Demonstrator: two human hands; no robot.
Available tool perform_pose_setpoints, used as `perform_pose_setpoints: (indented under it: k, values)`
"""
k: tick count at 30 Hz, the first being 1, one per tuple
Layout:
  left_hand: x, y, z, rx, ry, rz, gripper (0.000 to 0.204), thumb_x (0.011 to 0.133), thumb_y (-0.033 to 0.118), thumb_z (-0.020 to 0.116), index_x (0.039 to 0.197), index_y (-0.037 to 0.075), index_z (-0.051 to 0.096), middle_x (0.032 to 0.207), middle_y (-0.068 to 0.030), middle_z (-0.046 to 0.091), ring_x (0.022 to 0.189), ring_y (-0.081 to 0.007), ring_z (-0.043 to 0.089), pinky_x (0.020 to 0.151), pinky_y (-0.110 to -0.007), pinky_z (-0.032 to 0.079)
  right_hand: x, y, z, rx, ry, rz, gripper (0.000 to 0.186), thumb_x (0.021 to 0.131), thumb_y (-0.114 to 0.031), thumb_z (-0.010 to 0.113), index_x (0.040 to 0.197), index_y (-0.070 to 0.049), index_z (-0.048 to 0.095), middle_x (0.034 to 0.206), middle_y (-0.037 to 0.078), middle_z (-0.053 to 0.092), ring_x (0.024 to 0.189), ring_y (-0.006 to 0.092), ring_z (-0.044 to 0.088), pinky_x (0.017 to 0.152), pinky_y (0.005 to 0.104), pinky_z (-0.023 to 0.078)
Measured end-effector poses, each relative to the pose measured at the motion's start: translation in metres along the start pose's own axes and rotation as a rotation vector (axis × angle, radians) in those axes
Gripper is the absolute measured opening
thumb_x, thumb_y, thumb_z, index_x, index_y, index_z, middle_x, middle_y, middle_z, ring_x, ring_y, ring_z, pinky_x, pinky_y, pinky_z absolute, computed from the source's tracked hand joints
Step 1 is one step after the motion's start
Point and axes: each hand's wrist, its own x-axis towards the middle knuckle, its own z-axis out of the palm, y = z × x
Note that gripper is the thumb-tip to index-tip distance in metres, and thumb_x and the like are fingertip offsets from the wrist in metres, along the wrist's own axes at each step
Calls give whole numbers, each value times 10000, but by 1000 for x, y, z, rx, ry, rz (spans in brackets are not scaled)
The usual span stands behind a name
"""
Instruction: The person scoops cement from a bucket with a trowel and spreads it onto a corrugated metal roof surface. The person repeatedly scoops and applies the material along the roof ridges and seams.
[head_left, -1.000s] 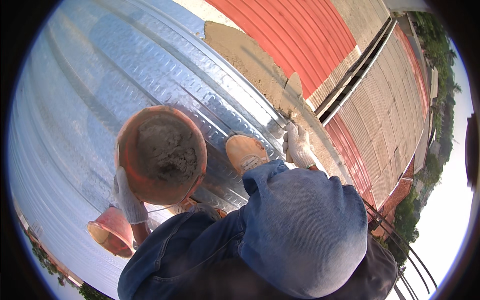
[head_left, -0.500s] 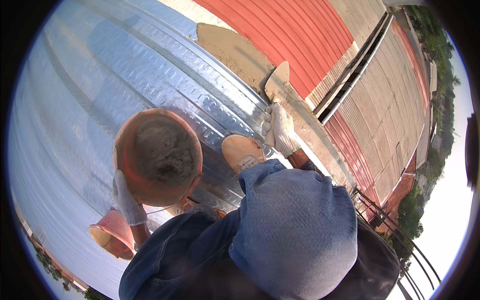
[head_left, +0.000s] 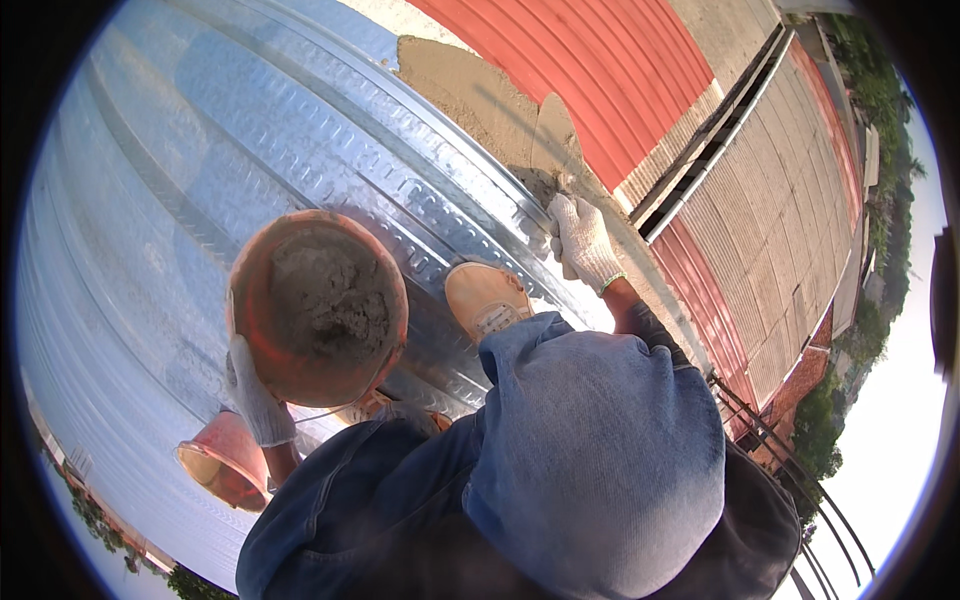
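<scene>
My gloved left hand (head_left: 258, 395) grips the side of an orange-red bucket (head_left: 243, 290), with its fingers partly out of sight against the bucket wall. Grey wet mortar (head_left: 328, 300) lies inside, lumpy on one side. In my gloved right hand (head_left: 583, 240) is the handle of a trowel (head_left: 553, 138), mostly covered by the fingers. The trowel's blade rests on a strip of smoothed wet mortar (head_left: 460, 95) along the wall top, between the shiny metal roofing and the red roof.
Ribbed silver metal roofing (head_left: 150, 260) spreads under my feet and to the left. A second orange bucket (head_left: 225, 460) lies tipped at lower left. My tan shoe (head_left: 485, 298) stands beside the wall. Red roofing (head_left: 580, 70) and dark cables (head_left: 790, 480) are on the right.
My right hand has moved up and slightly right along the wall, pushing the trowel farther onto the mortar. The left hand still holds the bucket in nearly the same place.
</scene>
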Motion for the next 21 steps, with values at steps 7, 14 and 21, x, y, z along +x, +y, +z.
perform_pose_setpoints:
  k: [7,14,21]
  values:
    - [11,-13,-13,-51,-13,-17,463,1135,389,700,1402,11,703,1270,-78,741,1122,-182,701,971,-357,578,-47,34,-44,122,110,280,350,1125,-395,572,1028,-66,639,751,24,607,531,117,595,450,310,478]
    - [19,-22,-22,9,19,15,482,1132,396,706,1411,4,705,1279,-93,741,1132,-182,701,967,-360,586,-65,42,-49,62,185,229,372,1148,-370,550,1064,-20,643,754,24,602,536,116,598,452,325,491]
    - [11,-9,-11,-5,-7,11,482,1127,404,710,1400,7,710,1289,-88,736,1134,-179,698,960,-361,586,-25,7,-22,-225,-104,2,424,1147,-411,609,964,-29,606,747,27,604,556,118,596,487,326,475]
